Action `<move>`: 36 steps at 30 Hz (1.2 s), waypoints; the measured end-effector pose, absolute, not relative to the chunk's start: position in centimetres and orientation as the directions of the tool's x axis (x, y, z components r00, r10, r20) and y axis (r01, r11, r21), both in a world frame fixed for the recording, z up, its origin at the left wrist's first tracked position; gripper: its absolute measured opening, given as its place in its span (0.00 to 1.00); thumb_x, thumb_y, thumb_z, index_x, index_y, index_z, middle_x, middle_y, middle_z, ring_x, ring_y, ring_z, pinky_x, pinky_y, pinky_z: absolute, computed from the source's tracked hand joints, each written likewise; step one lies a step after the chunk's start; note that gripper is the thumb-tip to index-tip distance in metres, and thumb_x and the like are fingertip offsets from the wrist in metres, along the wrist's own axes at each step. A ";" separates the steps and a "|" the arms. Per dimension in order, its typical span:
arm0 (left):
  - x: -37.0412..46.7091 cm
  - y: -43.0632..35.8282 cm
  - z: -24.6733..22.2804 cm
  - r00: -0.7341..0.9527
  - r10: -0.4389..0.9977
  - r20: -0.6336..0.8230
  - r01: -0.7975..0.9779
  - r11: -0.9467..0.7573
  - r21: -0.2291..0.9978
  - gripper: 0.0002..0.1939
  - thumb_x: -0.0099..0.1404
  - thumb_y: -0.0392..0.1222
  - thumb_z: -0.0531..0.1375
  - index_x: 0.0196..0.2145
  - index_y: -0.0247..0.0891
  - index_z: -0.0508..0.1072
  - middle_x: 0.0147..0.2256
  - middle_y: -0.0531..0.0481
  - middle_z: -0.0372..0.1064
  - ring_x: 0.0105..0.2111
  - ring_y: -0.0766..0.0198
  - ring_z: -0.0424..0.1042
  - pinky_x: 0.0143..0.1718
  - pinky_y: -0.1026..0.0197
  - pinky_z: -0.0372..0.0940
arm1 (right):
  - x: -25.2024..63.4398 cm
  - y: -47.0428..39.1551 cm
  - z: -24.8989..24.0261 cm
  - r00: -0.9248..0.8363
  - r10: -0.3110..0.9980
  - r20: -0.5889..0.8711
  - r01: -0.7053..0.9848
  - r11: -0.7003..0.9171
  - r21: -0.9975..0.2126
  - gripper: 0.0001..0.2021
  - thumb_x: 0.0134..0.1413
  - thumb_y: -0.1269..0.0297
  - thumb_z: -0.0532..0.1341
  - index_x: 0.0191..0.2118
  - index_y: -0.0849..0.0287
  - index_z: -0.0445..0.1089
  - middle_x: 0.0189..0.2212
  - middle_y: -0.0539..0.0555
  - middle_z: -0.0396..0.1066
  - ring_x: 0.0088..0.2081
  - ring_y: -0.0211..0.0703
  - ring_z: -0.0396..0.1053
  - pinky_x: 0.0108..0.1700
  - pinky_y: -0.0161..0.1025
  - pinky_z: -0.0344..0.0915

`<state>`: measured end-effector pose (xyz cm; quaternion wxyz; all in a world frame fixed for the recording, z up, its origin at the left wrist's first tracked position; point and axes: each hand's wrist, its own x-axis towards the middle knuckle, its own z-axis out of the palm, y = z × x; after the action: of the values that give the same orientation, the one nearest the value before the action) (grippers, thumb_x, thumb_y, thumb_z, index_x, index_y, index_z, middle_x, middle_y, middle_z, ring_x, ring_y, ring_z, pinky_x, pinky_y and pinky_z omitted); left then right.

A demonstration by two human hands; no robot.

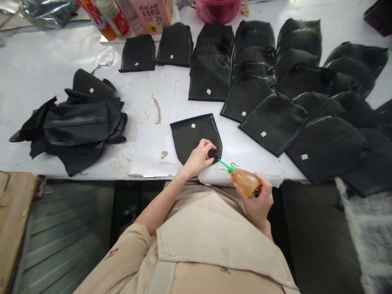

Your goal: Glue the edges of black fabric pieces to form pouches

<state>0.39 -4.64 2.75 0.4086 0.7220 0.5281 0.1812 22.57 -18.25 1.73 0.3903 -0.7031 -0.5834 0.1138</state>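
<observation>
So the black piece (199,136) in play lies flat at the near edge of the table, about mid-scene, straight side away from the person and rounded side toward them. It's got a little pale tag (193,125) up by the straight side and a thin whitish line down the right edge. Left hand (202,156) is right on top of its near right part, fingers bent and thumb curled in below them; can't tell if they're actually pinching the edge or just pressing it down. The right hand (259,200) is off to the near right of the piece, not on it, with fingers and thumb wrapped round an amber bottle (245,181). The bottle's green nozzle (226,165) points left, its tip right at the piece's near right edge, just beside the left thumb

Further out, there's a messy black heap (76,122) on the left, well apart from both hands. Loads of similar black pieces overlap on the right (272,122), with two more (137,53) sitting far of centre. Behind those you get a pink box (151,16) and a pink bowl (218,10)
</observation>
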 end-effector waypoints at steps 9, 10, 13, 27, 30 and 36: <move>0.6 -5.0 4.2 0.425 0.888 -0.174 0.848 -0.324 0.419 0.14 0.67 0.38 0.66 0.50 0.40 0.73 0.54 0.48 0.70 0.43 0.57 0.77 0.35 0.59 0.69 | 22.2 -18.1 2.5 0.268 0.900 0.343 0.764 0.019 -0.645 0.32 0.50 0.48 0.73 0.57 0.55 0.65 0.44 0.57 0.73 0.44 0.53 0.75 0.45 0.48 0.75; 0.5 -4.9 4.3 0.436 0.884 -0.170 0.847 -0.339 0.410 0.14 0.67 0.39 0.66 0.50 0.40 0.73 0.53 0.49 0.70 0.43 0.58 0.77 0.36 0.59 0.69 | 22.2 -18.0 2.6 0.263 0.896 0.357 0.771 0.027 -0.636 0.32 0.50 0.48 0.73 0.57 0.55 0.65 0.44 0.57 0.73 0.44 0.53 0.75 0.45 0.47 0.75; -0.1 -4.3 4.3 0.474 0.868 -0.149 0.820 -0.373 0.434 0.15 0.66 0.41 0.67 0.50 0.41 0.73 0.53 0.50 0.71 0.44 0.59 0.77 0.37 0.60 0.69 | 22.1 -17.9 2.6 0.244 0.880 0.406 0.783 0.068 -0.618 0.33 0.50 0.49 0.74 0.57 0.57 0.66 0.44 0.57 0.73 0.43 0.51 0.75 0.45 0.46 0.75; -1.4 -2.6 3.8 0.508 0.836 -0.206 0.730 -0.290 0.619 0.14 0.62 0.37 0.69 0.46 0.43 0.74 0.52 0.53 0.69 0.28 0.71 0.71 0.34 0.61 0.65 | 22.1 -18.3 1.9 0.320 0.897 0.304 0.694 -0.003 -0.720 0.36 0.47 0.50 0.76 0.59 0.56 0.66 0.46 0.58 0.73 0.46 0.53 0.75 0.47 0.49 0.75; -1.4 -2.6 3.8 0.506 0.838 -0.204 0.733 -0.293 0.614 0.14 0.62 0.37 0.69 0.46 0.43 0.75 0.52 0.54 0.69 0.28 0.70 0.72 0.34 0.61 0.64 | 22.1 -18.4 2.0 0.316 0.901 0.299 0.687 0.000 -0.726 0.36 0.47 0.50 0.76 0.58 0.56 0.67 0.45 0.57 0.73 0.44 0.53 0.75 0.46 0.49 0.75; -1.4 -2.6 3.7 0.503 0.840 -0.201 0.734 -0.293 0.613 0.14 0.62 0.38 0.69 0.45 0.44 0.75 0.53 0.53 0.70 0.29 0.69 0.72 0.32 0.61 0.64 | 22.0 -18.5 2.0 0.309 0.902 0.300 0.680 0.011 -0.734 0.36 0.46 0.49 0.76 0.58 0.56 0.67 0.46 0.58 0.73 0.45 0.53 0.75 0.45 0.48 0.75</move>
<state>-1.39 -2.56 3.73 0.3340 0.8001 0.4919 0.0794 22.00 -18.55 2.00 0.4214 -0.6907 -0.5726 0.1322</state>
